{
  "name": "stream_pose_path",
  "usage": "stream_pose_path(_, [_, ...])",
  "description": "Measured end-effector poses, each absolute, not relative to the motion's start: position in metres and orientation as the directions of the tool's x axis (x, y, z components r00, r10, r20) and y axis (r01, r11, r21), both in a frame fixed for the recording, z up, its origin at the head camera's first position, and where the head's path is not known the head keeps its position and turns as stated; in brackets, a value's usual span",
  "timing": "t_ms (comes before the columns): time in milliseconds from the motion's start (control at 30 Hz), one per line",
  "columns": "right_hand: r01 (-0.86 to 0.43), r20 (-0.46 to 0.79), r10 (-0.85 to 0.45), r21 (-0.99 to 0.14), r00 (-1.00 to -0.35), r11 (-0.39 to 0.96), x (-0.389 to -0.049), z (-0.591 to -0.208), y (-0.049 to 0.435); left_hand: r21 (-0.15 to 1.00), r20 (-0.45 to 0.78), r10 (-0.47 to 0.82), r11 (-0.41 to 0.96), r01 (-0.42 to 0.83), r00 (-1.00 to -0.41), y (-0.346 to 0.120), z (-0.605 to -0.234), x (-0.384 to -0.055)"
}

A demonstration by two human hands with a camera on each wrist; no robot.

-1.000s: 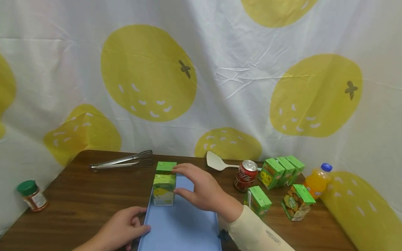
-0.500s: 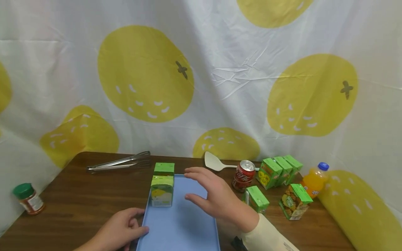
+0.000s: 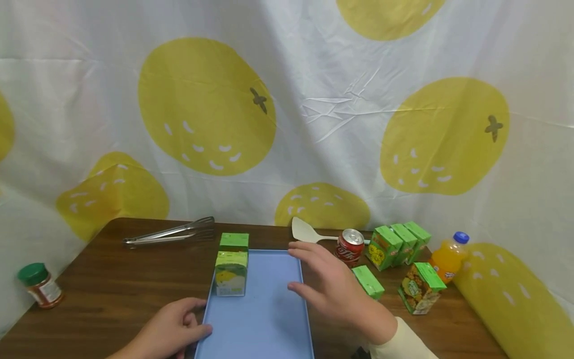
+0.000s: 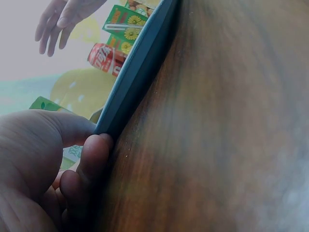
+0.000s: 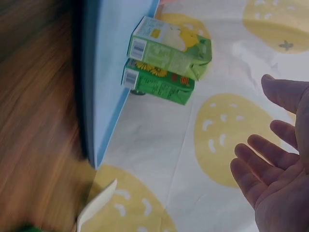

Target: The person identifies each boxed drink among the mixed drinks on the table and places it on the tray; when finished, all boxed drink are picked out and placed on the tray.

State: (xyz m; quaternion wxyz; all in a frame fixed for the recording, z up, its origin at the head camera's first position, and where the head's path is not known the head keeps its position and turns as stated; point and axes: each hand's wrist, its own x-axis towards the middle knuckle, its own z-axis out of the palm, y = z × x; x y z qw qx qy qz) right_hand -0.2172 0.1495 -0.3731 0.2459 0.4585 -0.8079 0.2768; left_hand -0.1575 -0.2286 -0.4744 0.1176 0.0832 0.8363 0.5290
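Observation:
At the left edge of the blue tray (image 3: 269, 319), my left hand (image 3: 168, 326) pinches the rim; in the left wrist view the thumb and a finger (image 4: 96, 152) meet at its wall. My right hand (image 3: 336, 289) hovers over the tray's right edge, fingers spread and holding nothing, as the right wrist view also shows. Two drink cartons stand one behind the other in the tray's far left corner: a light green one with a yellow fruit picture (image 3: 230, 279) in front, a darker green one with yellow flowers (image 5: 157, 82) behind.
To the right stand a red soda can (image 3: 351, 245), several green drink cartons (image 3: 385, 247), another carton (image 3: 421, 289) and an orange drink bottle (image 3: 450, 257). A white spatula (image 3: 307, 232) and metal tongs (image 3: 172, 233) lie at the back. A green-capped spice jar (image 3: 41, 286) stands left.
My right hand let go of the front carton and moved right, away from it, over the tray's right edge. The carton stays put. My left hand keeps its place on the rim.

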Motion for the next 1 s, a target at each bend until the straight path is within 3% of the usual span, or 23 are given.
stream_pose_path(367, [-0.877,0.705,-0.557,-0.201,-0.438,0.436,-0.215,-0.370,0.191,0.903,-0.093,0.269,0.429,0.033,-0.959,-0.229,-0.475,-0.157])
stream_pose_path(667, [-0.784,0.659,-0.496,-0.244,-0.565,0.570,-0.205,-0.369,0.228,0.897,-0.106,0.257,0.442,0.020,-0.961,-0.228,-0.474,-0.157])
stream_pose_path(1000, [-0.716,0.677,-0.418,-0.234,-0.606,0.658,-0.205,-0.367,0.267,0.891,-0.118,0.247,0.453,0.007,-0.962,-0.227,-0.472,-0.156])
